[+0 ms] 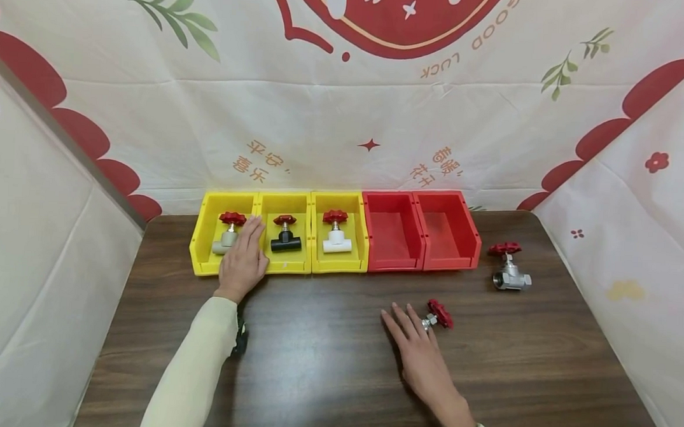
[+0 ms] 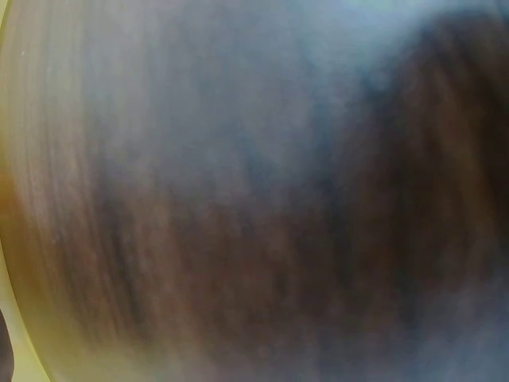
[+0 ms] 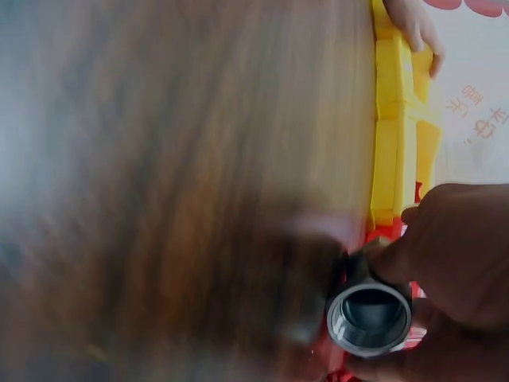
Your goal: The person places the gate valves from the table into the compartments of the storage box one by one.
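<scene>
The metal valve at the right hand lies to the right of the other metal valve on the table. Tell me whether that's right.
Not quite: the metal valve at the right hand lies to the left of the other metal valve on the table. The head view shows this.

I have the left arm (image 1: 189, 363) stretched out to the bins (image 1: 340, 264), the left hand (image 1: 242, 260) over their left end, palm down, fingers extended. On the near side of the bins, toward their right end, my right hand (image 1: 422, 357) grips a valve (image 1: 441, 313), its forearm (image 1: 456, 416) angled inward.
</scene>
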Demonstrator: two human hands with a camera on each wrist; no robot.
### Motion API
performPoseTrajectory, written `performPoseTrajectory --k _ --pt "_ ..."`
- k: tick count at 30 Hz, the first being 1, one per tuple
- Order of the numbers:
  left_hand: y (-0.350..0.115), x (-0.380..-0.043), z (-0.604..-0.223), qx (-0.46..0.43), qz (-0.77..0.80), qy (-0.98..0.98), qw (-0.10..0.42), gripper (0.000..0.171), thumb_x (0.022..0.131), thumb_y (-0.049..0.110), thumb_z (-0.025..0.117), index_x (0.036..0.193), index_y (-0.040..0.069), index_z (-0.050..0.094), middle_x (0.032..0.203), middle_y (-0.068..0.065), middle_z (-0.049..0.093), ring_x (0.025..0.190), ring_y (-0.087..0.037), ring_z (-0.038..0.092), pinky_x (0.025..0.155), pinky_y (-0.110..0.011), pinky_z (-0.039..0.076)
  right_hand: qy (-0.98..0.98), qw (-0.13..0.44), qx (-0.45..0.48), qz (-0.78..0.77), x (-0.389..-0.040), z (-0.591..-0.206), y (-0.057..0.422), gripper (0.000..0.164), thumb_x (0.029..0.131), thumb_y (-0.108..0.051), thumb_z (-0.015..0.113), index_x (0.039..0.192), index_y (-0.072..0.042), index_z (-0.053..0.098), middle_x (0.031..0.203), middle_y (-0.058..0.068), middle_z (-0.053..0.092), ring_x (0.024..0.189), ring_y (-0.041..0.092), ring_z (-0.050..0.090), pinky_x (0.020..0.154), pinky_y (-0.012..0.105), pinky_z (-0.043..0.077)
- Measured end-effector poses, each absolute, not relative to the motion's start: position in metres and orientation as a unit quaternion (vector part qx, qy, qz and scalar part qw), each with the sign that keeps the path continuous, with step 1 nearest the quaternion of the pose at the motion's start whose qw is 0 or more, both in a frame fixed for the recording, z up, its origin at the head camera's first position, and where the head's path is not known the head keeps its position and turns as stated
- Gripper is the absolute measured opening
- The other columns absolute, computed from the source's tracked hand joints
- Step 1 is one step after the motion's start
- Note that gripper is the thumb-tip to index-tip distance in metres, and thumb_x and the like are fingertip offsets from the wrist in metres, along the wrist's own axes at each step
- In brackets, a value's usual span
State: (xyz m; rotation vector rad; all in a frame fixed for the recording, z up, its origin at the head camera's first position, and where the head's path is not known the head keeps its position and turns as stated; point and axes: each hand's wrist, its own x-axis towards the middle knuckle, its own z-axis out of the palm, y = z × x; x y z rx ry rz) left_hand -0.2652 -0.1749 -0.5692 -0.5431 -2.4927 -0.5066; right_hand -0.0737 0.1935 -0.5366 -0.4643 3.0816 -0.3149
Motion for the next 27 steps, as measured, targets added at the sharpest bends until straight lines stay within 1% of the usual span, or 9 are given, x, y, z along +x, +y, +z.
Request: performPoseTrajectory --k 3,11,14,17,22,25,27 --pt "-0.175 -0.265 -0.569 -0.201 -0.189 -0.923 0.266 0.057 0.083 0.01 0.053 0.139 0.001 0.044 0.154 -0.002 0.029 0.141 -0.015 0.023 0.06 -0.035 0.049 0.98 0.015 -0.167 -0.107 -0.08 -0.535 0.194 0.095 0.068 0.017 0.072 0.148 -0.019 0.036 0.153 0.009 0.029 0.139 0.036 0.023 0.088 0.07 0.036" --pt "-0.175 -0.266 -0.57 -0.201 -0.193 -0.923 0.266 0.057 0.084 0.012 0.049 0.14 0.003 0.043 0.154 -0.002 0.028 0.142 -0.015 0.022 0.062 -0.036 0.048 0.97 0.011 -0.221 -0.096 -0.094 -0.536 0.197 0.088 0.072 0.017 0.067 0.147 -0.02 0.039 0.153 0.008 0.03 0.141 0.033 0.022 0.093 0.067 0.036" --pt "-0.175 -0.266 -0.57 -0.201 -0.193 -0.923 0.267 0.057 0.084 0.012 0.049 0.14 0.003 0.043 0.154 -0.002 0.029 0.141 -0.014 0.023 0.06 -0.036 0.048 0.969 0.014 -0.23 -0.091 -0.096 -0.536 0.198 0.087 0.073 0.015 0.068 0.147 -0.022 0.04 0.154 0.007 0.029 0.141 0.032 0.021 0.092 0.067 0.036" --pt "-0.174 -0.266 -0.57 -0.2 -0.193 -0.922 0.269 0.057 0.084 0.012 0.049 0.14 0.003 0.043 0.154 -0.001 0.029 0.141 -0.014 0.024 0.055 -0.035 0.047 0.968 0.008 -0.235 -0.089 -0.095 -0.536 0.199 0.083 0.073 0.015 0.067 0.144 -0.023 0.045 0.154 0.006 0.029 0.141 0.033 0.023 0.091 0.067 0.037" --pt "-0.174 -0.265 -0.57 -0.201 -0.194 -0.922 0.269 0.058 0.084 0.012 0.05 0.141 0.004 0.042 0.154 -0.002 0.029 0.141 -0.014 0.024 0.053 -0.035 0.046 0.972 0.0 -0.22 -0.086 -0.088 -0.53 0.199 0.074 0.077 0.011 0.066 0.14 -0.026 0.051 0.154 0.004 0.028 0.139 0.036 0.024 0.091 0.066 0.037" --pt "-0.175 -0.265 -0.57 -0.201 -0.192 -0.923 0.267 0.057 0.084 0.012 0.05 0.141 0.004 0.042 0.153 -0.002 0.029 0.141 -0.014 0.023 0.059 -0.035 0.049 0.977 -0.014 -0.195 -0.082 -0.083 -0.526 0.199 0.069 0.079 0.006 0.068 0.139 -0.025 0.052 0.154 0.005 0.029 0.138 0.039 0.026 0.089 0.065 0.04" --pt "-0.175 -0.266 -0.57 -0.202 -0.192 -0.923 0.266 0.057 0.084 0.012 0.05 0.14 0.003 0.043 0.153 -0.003 0.029 0.142 -0.015 0.023 0.062 -0.036 0.049 0.981 -0.031 -0.176 -0.078 -0.08 -0.524 0.198 0.065 0.08 0.001 0.07 0.138 -0.024 0.053 0.153 0.008 0.03 0.135 0.04 0.03 0.086 0.064 0.043"
